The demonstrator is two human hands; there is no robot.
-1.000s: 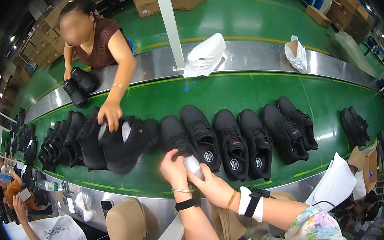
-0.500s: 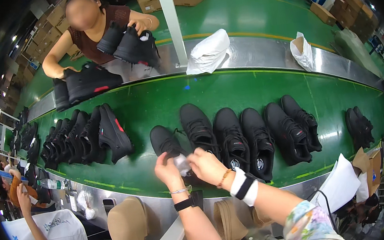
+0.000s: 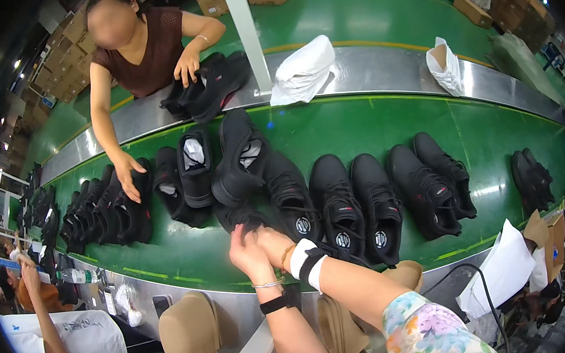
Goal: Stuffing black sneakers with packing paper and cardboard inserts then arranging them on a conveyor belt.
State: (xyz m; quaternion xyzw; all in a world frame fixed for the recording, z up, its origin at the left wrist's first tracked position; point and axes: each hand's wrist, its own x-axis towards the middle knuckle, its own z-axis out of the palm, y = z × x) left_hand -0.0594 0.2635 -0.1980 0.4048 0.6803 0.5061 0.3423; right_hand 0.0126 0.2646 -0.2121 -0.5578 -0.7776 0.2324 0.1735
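Between my hands lies a black lace-up shoe (image 3: 240, 216), its toe pointing away and its opening covered by my hands. My left hand (image 3: 249, 256) is closed around its heel end. My right hand (image 3: 273, 244) reaches over the shoe's opening; its fingers are hidden. Just right of it stands another black shoe (image 3: 286, 188), with a round white label inside. Two black shoes with white paper in them, one upright (image 3: 195, 175) and one tilted (image 3: 237, 164), crowd in from the far left; the tilted one overlaps the toe of the shoe I hold.
More black shoes (image 3: 380, 198) line the green belt (image 3: 498, 156) to the right, and a tight row (image 3: 105, 207) stands left. Across the belt a co-worker's hand (image 3: 129, 174) reaches over it. White paper bundles (image 3: 303, 71) lie on the metal ledge. A white post (image 3: 246, 34) rises there.
The white paper between my hands is no longer visible; my right hand moved left to the shoe's opening. The co-worker's shoes now stand beside mine, and that person's arm has swung nearer over the belt.
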